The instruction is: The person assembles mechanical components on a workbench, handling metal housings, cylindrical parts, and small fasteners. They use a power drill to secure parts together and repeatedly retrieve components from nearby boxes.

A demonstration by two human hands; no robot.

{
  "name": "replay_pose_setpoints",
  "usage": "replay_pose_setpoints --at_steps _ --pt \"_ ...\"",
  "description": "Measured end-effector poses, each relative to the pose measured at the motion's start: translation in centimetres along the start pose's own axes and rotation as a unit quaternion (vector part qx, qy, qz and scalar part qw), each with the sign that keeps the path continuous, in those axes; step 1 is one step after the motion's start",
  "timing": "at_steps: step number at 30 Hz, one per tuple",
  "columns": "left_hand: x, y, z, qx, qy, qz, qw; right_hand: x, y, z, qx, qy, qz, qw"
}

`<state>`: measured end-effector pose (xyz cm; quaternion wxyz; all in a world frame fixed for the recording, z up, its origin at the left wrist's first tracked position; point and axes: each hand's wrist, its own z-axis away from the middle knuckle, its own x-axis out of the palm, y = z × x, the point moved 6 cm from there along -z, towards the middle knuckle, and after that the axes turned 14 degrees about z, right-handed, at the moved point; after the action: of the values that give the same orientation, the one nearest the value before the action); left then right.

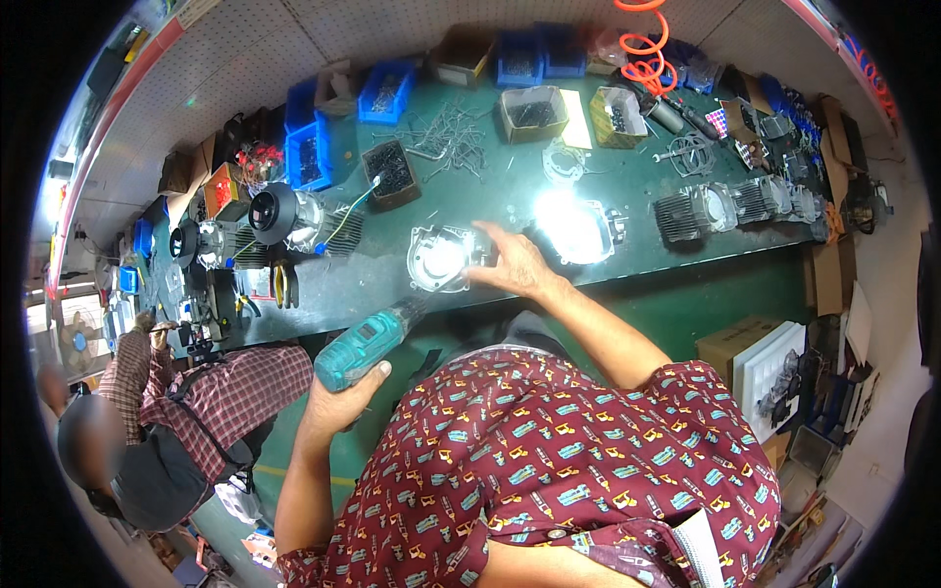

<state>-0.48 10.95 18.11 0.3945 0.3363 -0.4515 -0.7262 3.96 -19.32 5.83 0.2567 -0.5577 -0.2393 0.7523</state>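
Note:
My left hand (349,400) is wrapped round the handle of a teal cordless drill (362,349). The drill's chuck points up and to the right, toward a round cast-metal housing (438,259) lying near the bench's front edge. At the housing's right side is my right hand (514,261), thumb and forefinger spread around its edge. The tip of the drill is hard to make out against the dark bench edge. To the right lies another metal casting (585,233), partly washed out by glare. Behind it rests a thin flat metal plate or gasket (565,162).
A green workbench (392,284) holds blue bins (387,91), screw-filled boxes (534,115) and bent metal rods (451,140). Motor assemblies (294,218) stand left, finned castings (696,211) right. An orange coiled hose (647,59) hangs above. Another person (211,416) works at left; pliers (285,284) lie nearby.

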Motion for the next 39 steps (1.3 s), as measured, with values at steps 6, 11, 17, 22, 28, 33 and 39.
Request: replay_pose_setpoints --at_steps 6,11,17,22,28,33,39 --pt "0.4 1.7 -1.0 0.010 -0.016 0.006 1.000 0.1 -0.2 -0.1 -0.131 -0.014 0.060 0.990" --pt "0.7 4.5 -2.3 0.011 -0.037 -0.161 0.986 0.5 0.1 -0.6 -0.126 -0.047 0.080 0.988" --pt "3.9 9.3 -6.4 -0.060 -0.118 -0.407 0.904 0.7 0.6 -0.7 -0.127 -0.045 0.098 0.986" --pt "5.5 10.2 -7.6 -0.075 -0.156 -0.478 0.861 1.2 1.2 -0.8 -0.161 -0.011 0.106 0.981" --pt "6.8 10.3 -7.1 -0.083 -0.111 -0.445 0.885 1.5 2.1 -0.8 -0.149 -0.030 0.111 0.982" --pt "7.0 10.4 -6.8 -0.080 -0.031 -0.320 0.944 1.3 2.2 -0.7 -0.138 -0.007 0.076 0.987" --pt "7.5 10.7 -5.6 -0.106 0.009 -0.310 0.945 1.3 0.8 -1.0 -0.145 -0.048 0.089 0.984"
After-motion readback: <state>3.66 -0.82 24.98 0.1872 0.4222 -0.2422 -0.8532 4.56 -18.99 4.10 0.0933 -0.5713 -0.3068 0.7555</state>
